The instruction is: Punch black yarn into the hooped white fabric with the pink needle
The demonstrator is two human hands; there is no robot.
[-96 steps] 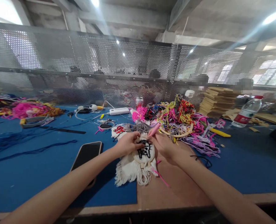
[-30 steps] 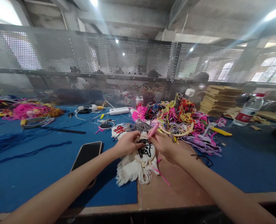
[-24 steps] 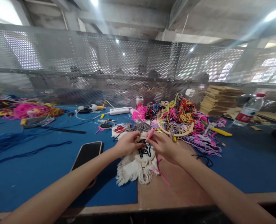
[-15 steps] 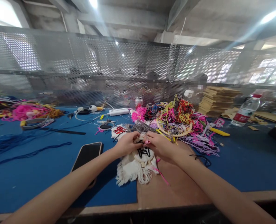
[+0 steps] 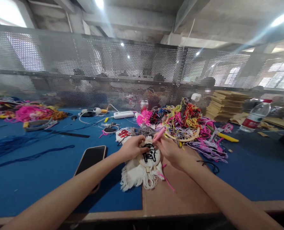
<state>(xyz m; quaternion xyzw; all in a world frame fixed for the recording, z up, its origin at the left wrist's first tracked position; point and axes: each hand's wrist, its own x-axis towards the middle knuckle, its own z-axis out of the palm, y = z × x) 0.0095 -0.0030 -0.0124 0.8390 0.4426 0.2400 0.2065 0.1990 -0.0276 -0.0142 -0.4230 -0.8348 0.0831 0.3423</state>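
Observation:
My left hand (image 5: 133, 147) is closed on the left rim of a small round embroidery hoop (image 5: 153, 163), its fingertips at the cloth. White fabric with a frayed fringe (image 5: 130, 175) hangs out around the hoop. Black thread stitching (image 5: 149, 156) forms a figure on the stretched cloth. Between the fingers of my right hand (image 5: 170, 149) is a pink pen-shaped punch needle (image 5: 159, 134), tilted with its upper end to the right. Its tip is hidden by the fingers, close to the upper right of the hoop. A pink strand (image 5: 168, 182) trails below.
A tangled yarn heap (image 5: 185, 119) lies behind my hands, with a larger wooden hoop (image 5: 191, 139) in it. Left of my hands are a phone (image 5: 91, 158) and a white power strip (image 5: 124, 114). Rightward stand a water bottle (image 5: 254, 116) and stacked brown paper (image 5: 224, 105).
My right hand has turned, so the pink punch needle now shows along its length, pointing up and right. More of the black stitching is visible. My left hand stays on the hoop.

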